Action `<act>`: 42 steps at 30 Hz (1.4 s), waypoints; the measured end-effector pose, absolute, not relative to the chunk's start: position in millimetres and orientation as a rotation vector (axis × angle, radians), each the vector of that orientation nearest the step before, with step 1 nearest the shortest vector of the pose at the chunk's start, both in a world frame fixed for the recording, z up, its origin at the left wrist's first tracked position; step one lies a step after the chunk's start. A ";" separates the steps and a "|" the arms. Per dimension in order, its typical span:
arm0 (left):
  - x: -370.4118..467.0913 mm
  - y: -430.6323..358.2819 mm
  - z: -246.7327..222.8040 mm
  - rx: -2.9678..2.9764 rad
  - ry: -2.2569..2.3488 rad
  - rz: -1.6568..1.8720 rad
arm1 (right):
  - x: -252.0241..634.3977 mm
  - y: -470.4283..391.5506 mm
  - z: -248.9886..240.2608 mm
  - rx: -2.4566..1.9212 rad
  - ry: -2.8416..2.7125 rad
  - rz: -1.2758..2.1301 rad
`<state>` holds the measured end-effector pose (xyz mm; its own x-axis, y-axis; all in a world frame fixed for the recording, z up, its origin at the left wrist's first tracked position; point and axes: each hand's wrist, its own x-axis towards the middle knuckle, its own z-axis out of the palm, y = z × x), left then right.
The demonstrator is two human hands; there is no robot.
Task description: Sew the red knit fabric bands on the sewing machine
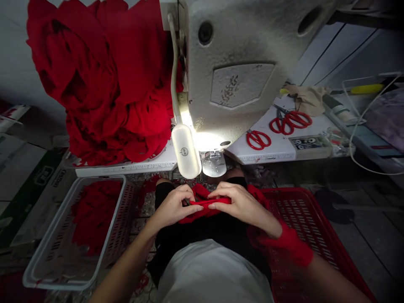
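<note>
A piece of red fabric (pixel 208 203) is stretched between my two hands, just above my lap. My left hand (pixel 176 205) pinches its left part between thumb and fingers. On the right, my right hand (pixel 236 202) pinches the same folded edge, thumb toward me. More of the cloth hangs below my hands, partly hidden by them. A band of red cloth (pixel 293 244) sits around my right forearm. Beyond my hands stands a sewing machine (pixel 233 80), its lit lamp (pixel 187 151) hanging close to the needle area.
A large heap of red fabric (pixel 104 80) is piled left of the machine. Below it stands a white basket (pixel 121 185) with red cloth inside. A red crate (pixel 303 210) is at my right. Red-handled scissors (pixel 259 139) and a small parts box (pixel 311 145) lie on the table.
</note>
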<state>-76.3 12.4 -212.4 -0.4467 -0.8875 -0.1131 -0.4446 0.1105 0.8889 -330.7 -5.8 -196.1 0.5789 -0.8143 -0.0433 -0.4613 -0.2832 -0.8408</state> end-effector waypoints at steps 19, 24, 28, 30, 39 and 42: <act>-102.5 11.4 -201.8 1.183 -1.600 -1.372 | -351.9 -6.6 -208.0 -1.200 1.012 -0.725; -97.4 7.9 -188.8 1.170 -1.827 -0.959 | -347.3 3.2 -179.6 -1.519 1.125 -0.933; -99.4 0.6 -177.9 1.200 -1.715 -1.015 | -343.8 0.9 -165.4 -1.714 1.194 -1.120; -102.2 -4.5 -174.6 1.217 -1.633 -1.051 | -342.2 -4.9 -164.5 -1.705 1.225 -1.165; -111.3 -24.2 -168.9 1.345 -1.393 -1.158 | -343.8 -28.6 -179.3 -1.268 1.211 -1.201; -115.0 -33.6 -164.4 1.292 -1.265 -1.180 | -343.9 -36.1 -180.0 -1.171 1.187 -1.213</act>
